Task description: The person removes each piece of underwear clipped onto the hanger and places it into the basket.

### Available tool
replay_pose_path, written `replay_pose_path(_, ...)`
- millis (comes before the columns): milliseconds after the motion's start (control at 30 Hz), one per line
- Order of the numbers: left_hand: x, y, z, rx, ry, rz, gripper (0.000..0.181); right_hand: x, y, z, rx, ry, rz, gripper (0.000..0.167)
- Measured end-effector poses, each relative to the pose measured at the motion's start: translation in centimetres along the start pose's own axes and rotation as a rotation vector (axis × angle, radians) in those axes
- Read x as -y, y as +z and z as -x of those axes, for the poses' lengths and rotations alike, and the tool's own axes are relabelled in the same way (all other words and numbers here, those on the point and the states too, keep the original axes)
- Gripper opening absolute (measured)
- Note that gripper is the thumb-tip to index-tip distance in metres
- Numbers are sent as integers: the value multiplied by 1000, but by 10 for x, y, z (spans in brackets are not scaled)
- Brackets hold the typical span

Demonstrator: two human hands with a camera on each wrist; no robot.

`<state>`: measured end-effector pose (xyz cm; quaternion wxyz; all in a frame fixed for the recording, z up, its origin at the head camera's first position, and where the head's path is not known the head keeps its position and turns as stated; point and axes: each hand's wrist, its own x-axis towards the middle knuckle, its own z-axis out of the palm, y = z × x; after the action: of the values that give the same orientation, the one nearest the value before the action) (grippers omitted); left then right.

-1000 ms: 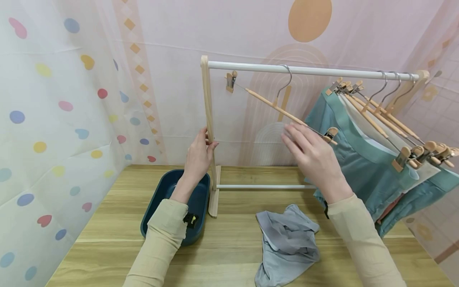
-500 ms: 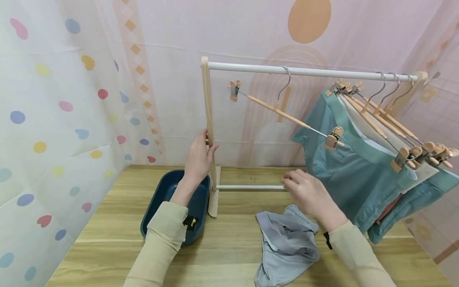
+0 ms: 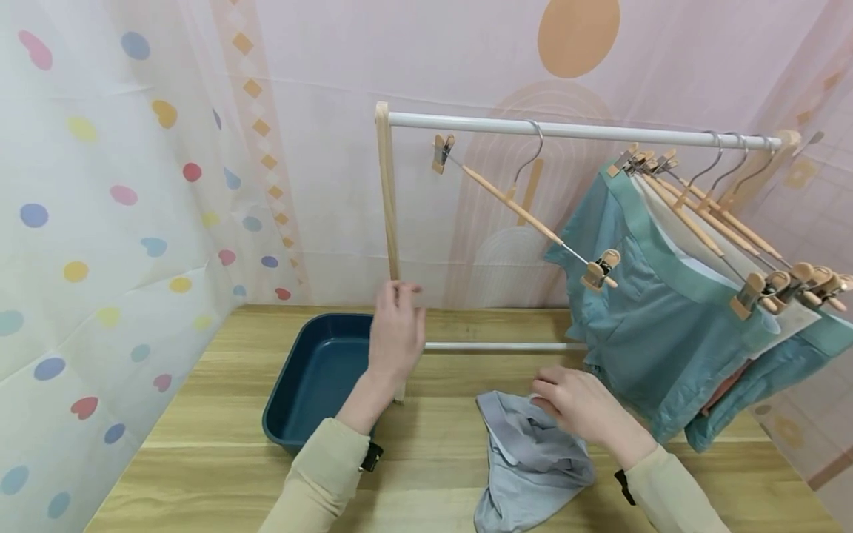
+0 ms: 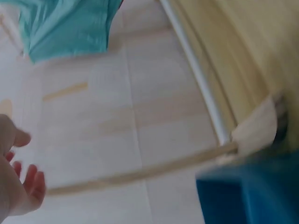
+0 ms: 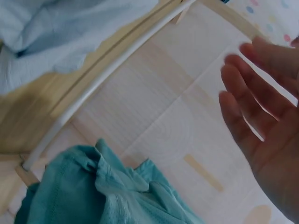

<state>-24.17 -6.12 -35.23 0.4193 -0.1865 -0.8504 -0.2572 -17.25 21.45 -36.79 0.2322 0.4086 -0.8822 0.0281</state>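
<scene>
In the head view my left hand (image 3: 397,333) is beside the wooden post (image 3: 389,200) of the rack, its fingers loosely bent and holding nothing. My right hand (image 3: 586,406) hovers over the top edge of a crumpled grey garment (image 3: 533,466) on the table; whether it touches the cloth I cannot tell. The right wrist view shows that hand (image 5: 266,93) with relaxed, parted fingers. A bare clip hanger (image 3: 520,211) hangs tilted from the white rail (image 3: 466,123), its two clips holding nothing.
A dark blue basin (image 3: 313,385) stands at the left of the wooden table (image 3: 200,444). Teal garments (image 3: 633,311) and several clip hangers (image 3: 693,229) crowd the rail's right end. A low white bar (image 3: 500,346) crosses behind the grey garment. Patterned curtains surround the table.
My left hand has let go of the post and moved down and slightly right. My right hand has dropped from the hanger to the grey garment. The hanger has swung a little.
</scene>
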Motion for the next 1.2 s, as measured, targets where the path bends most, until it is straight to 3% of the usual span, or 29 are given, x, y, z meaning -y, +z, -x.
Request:
replay_pose_path(33, -3, 4, 3, 32, 44, -14, 25, 2, -1, 2, 47, 16, -26, 15)
replay_pose_path(100, -9, 13, 9, 165, 105, -31, 25, 4, -3, 5, 147, 50, -80, 14)
replay_pose_path(200, -17, 25, 19, 475, 159, -32, 26, 9, -3, 8, 276, 99, -169, 16)
replay_pose_path(300, -25, 38, 29, 811, 150, -11, 27, 13, -1, 11, 362, 136, -231, 21)
replay_pose_path(367, -29, 47, 36, 956, 132, -13, 29, 15, 0, 13, 402, 148, -246, 27)
replay_pose_path(400, -31, 52, 40, 998, 127, -17, 28, 16, 1, 14, 418, 155, -249, 29)
replay_pose_path(633, -37, 77, 55, 1048, 175, -61, 22, 21, 6, 20, 450, 179, -239, 34)
replay_pose_path(833, -40, 89, 62, 1064, 201, -64, 17, 24, 11, 22, 446, 178, -195, 37)
replay_pose_path(1033, -40, 90, 65, 1066, 219, -46, 10, 29, 18, 23, 426, 195, -148, 41)
replay_pose_path(1200, -38, 84, 62, 1065, 289, -21, 12, 31, 24, 24, 387, 191, -114, 44)
